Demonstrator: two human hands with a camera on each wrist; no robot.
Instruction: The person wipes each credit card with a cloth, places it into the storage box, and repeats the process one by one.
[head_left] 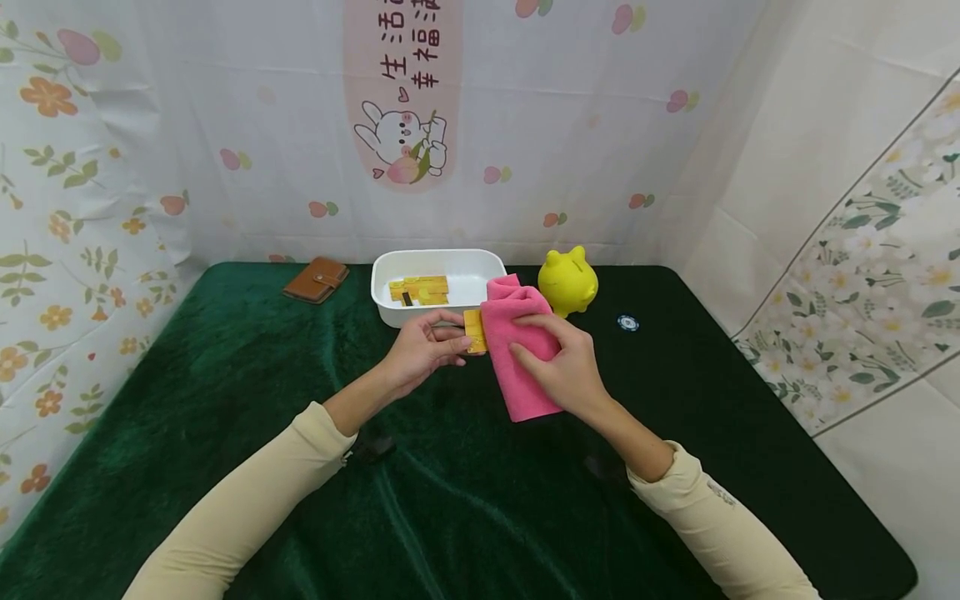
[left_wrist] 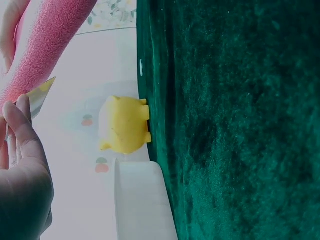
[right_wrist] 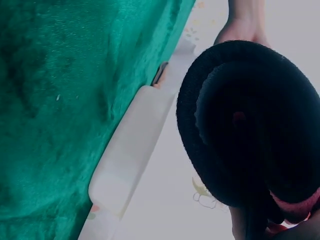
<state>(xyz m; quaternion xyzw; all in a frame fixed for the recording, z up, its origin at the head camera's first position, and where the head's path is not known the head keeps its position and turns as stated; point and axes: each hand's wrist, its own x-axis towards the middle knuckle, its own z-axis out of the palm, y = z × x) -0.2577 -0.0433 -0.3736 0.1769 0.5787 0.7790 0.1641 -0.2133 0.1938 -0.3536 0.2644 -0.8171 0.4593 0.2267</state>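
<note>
A gold card (head_left: 474,329) is pinched between the fingers and thumb of my left hand (head_left: 418,357), a little in front of the white tub. My right hand (head_left: 566,367) grips a folded pink cloth (head_left: 525,379), which covers the card's right end. From the left wrist, a shiny corner of the card (left_wrist: 41,97) shows beside the fluffy cloth (left_wrist: 52,37). In the right wrist view the cloth (right_wrist: 192,120) looks dark and curled over, and it hides most of the right hand. Whether the card is folded in the cloth or only touched by it, I cannot tell.
Behind the hands stands the white tub (head_left: 487,258), with several gold cards (head_left: 422,292) inside. A yellow piggy bank (head_left: 567,282) is to its right, and a dark poker chip (head_left: 627,322) lies farther right. A brown wallet (head_left: 317,280) rests left on the green tablecloth (head_left: 247,358).
</note>
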